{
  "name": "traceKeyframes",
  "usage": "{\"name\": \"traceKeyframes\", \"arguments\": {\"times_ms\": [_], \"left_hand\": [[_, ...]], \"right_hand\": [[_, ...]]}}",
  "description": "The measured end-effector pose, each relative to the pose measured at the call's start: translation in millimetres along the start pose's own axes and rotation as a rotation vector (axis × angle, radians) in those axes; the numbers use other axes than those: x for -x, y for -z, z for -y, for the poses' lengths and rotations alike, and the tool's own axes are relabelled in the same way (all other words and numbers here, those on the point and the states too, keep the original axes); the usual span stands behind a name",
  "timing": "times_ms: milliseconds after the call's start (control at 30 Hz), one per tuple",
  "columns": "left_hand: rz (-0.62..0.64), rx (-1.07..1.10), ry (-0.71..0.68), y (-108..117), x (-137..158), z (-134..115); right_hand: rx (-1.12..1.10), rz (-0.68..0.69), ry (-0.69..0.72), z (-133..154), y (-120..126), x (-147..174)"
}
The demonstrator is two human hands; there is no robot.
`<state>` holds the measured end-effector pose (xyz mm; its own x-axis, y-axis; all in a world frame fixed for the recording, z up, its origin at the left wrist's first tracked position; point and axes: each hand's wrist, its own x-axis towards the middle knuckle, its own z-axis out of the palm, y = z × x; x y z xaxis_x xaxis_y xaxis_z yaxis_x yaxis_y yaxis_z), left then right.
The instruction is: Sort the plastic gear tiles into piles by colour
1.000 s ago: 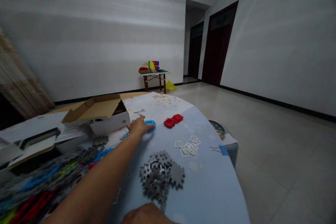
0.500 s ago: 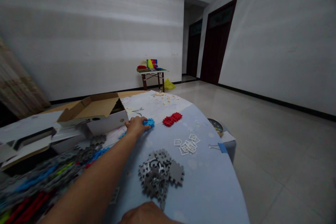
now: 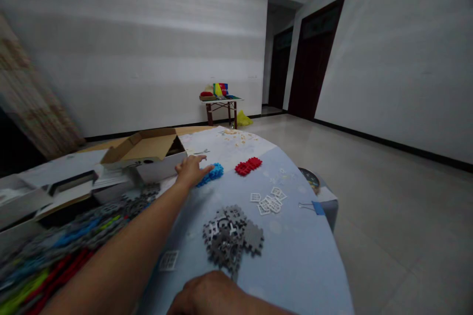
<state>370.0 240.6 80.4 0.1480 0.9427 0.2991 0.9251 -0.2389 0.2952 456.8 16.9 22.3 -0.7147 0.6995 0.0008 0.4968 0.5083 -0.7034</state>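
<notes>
My left hand [image 3: 191, 171] reaches out over the far part of the table, its thumb and fingers apart. The thumb is close beside a small pile of blue interlocking toy pieces [image 3: 216, 171]; whether it touches them I cannot tell. At the bottom edge, my right hand [image 3: 211, 294] rests low with its back towards me, and its fingers are hidden. Just beyond it lies a heap of grey notched pieces [image 3: 226, 241]. Two small stacks of red pieces [image 3: 248, 166] lie to the right of the blue ones.
White lattice window pieces [image 3: 271, 202] lie right of centre, with another white lattice piece [image 3: 169, 260] near my left forearm. Mixed coloured pieces [image 3: 74, 241] cover the left side. An opened cardboard box [image 3: 158, 166] stands behind them. A blue clip [image 3: 318, 207] grips the tablecloth edge.
My left hand has let go of the blue pieces and drawn slightly back to the left, fingers spread. The view has turned a little left. My right hand stays low at the bottom.
</notes>
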Motion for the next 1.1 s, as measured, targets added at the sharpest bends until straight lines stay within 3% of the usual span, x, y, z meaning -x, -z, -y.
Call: {"name": "traceKeyframes", "arguments": {"times_ms": [167,267,367,467,600,767,1100], "left_hand": [[-0.031,0.036,-0.010,62,53,44],[0.048,0.034,-0.009,91,102,71],[0.157,-0.021,-0.027,105,149,82],[0.221,-0.108,-0.059,106,183,77],[0.283,-0.216,-0.089,99,205,65],[0.341,-0.263,-0.066,90,211,64],[0.306,-0.225,-0.049,92,219,59]], "right_hand": [[-0.029,-0.115,-0.007,15,5,11],[-0.016,-0.121,-0.002,16,4,12],[-0.006,-0.128,0.006,15,4,11],[0.018,-0.134,0.002,16,4,12],[0.031,-0.146,0.004,17,4,14],[0.033,-0.163,-0.009,18,3,15],[0.053,-0.149,0.006,16,3,14]]}}
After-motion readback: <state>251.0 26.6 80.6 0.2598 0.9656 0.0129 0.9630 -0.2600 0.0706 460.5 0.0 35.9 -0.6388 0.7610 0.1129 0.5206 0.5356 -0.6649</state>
